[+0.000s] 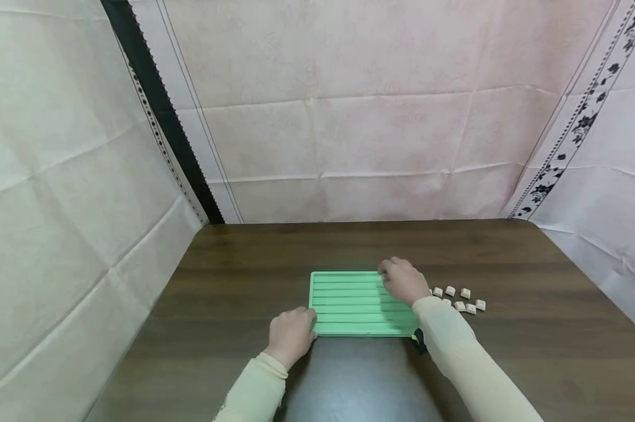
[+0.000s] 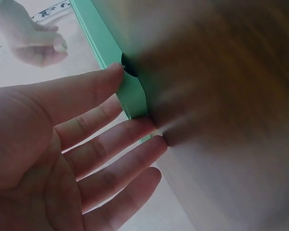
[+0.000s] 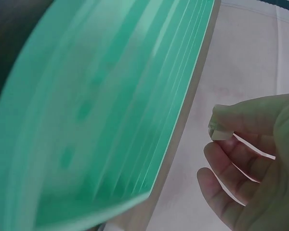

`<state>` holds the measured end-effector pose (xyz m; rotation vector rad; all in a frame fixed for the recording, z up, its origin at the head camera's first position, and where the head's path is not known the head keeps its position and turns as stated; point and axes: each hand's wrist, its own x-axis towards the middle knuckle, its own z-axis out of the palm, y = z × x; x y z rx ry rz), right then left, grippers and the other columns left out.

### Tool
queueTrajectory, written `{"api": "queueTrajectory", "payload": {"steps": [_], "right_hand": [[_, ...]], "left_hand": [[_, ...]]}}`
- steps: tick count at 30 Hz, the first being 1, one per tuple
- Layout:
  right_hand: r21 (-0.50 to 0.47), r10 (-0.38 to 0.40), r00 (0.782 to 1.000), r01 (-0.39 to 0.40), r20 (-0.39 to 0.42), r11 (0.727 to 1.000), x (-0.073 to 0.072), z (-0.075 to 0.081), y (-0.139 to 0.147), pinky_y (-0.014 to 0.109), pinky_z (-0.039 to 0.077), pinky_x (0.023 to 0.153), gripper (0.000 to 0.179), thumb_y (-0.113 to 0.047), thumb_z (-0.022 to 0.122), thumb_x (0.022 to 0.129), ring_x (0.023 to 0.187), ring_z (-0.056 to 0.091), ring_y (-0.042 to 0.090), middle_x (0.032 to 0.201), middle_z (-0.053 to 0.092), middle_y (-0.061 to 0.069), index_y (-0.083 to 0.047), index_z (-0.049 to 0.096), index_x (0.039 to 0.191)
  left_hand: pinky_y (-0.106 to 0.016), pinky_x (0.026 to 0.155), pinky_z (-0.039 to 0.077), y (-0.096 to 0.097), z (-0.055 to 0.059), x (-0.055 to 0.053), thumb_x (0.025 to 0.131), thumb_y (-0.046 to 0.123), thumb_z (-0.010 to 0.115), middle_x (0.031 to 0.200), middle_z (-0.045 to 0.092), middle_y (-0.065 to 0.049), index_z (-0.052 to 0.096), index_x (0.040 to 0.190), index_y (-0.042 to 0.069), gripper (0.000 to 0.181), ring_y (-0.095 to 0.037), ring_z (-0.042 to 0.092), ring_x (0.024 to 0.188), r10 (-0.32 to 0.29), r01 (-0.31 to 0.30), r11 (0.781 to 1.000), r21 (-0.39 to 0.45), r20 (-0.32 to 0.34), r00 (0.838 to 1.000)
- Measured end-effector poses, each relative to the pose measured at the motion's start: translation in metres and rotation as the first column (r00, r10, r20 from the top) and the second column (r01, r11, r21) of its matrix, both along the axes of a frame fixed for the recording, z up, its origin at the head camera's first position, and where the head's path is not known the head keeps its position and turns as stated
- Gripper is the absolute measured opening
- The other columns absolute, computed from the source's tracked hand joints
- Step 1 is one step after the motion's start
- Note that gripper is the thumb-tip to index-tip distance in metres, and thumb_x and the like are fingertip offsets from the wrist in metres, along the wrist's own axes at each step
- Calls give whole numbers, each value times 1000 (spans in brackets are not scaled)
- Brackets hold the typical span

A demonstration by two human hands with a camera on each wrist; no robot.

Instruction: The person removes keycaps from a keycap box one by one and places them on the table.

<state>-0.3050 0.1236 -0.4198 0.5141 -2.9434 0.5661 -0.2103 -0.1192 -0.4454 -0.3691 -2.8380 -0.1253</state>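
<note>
A light green tray (image 1: 363, 305) with raised parallel ridges lies flat on the brown table. My left hand (image 1: 291, 335) grips its near left corner; in the left wrist view the thumb (image 2: 94, 86) touches the green rim and the fingers are spread along its side. Over the tray's far right corner, my right hand (image 1: 403, 280) pinches a small cream block (image 3: 220, 131) between thumb and fingertips, raised above the ridges. Several small white keycap-like blocks (image 1: 471, 308) lie loose on the table to the right of the tray, some partly hidden by my right forearm.
A small dark object (image 1: 419, 340) with a yellow patch sits at the tray's near right corner, partly behind the right sleeve. Pale cloth (image 1: 349, 135) hangs behind the table (image 1: 243, 264) and along both sides.
</note>
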Motion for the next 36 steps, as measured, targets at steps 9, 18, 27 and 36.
{"api": "queueTrajectory", "payload": {"steps": [9, 18, 27, 36], "right_hand": [[2, -62, 997, 62, 50, 998, 13, -18, 39, 44, 49, 76, 20, -9, 54, 88, 94, 58, 27, 101, 61, 8, -7, 63, 106], [16, -125, 991, 125, 52, 992, 26, -29, 80, 46, 47, 73, 13, -6, 59, 84, 82, 58, 23, 91, 61, 7, -6, 65, 95], [58, -194, 979, 190, 64, 980, 41, -31, 107, 47, 47, 69, 12, -8, 63, 82, 81, 53, 23, 91, 57, 8, -7, 64, 93], [49, -193, 980, 191, 38, 980, 49, -33, 120, 47, 48, 67, 11, -8, 64, 81, 86, 55, 26, 93, 58, 9, -9, 63, 92]], "left_hand": [[-27, 43, 37, -1, -3, 4, 69, 24, 79, 68, 62, 1, 67, 81, 14, 20, -14, 53, 52, 6, -7, 1000, 10, 41, 999], [-27, 44, 38, -1, -4, 5, 69, 25, 79, 70, 64, 0, 67, 82, 14, 21, -14, 55, 53, -2, 2, 1000, 24, 26, 1000], [-27, 44, 38, -2, -4, 2, 68, 25, 79, 71, 65, 0, 68, 83, 14, 21, -15, 56, 53, -3, 2, 999, 40, 18, 1000], [-27, 44, 38, -1, 0, 1, 68, 23, 79, 72, 65, 0, 68, 83, 13, 21, -15, 56, 54, -8, 8, 999, 46, 14, 1000]]}}
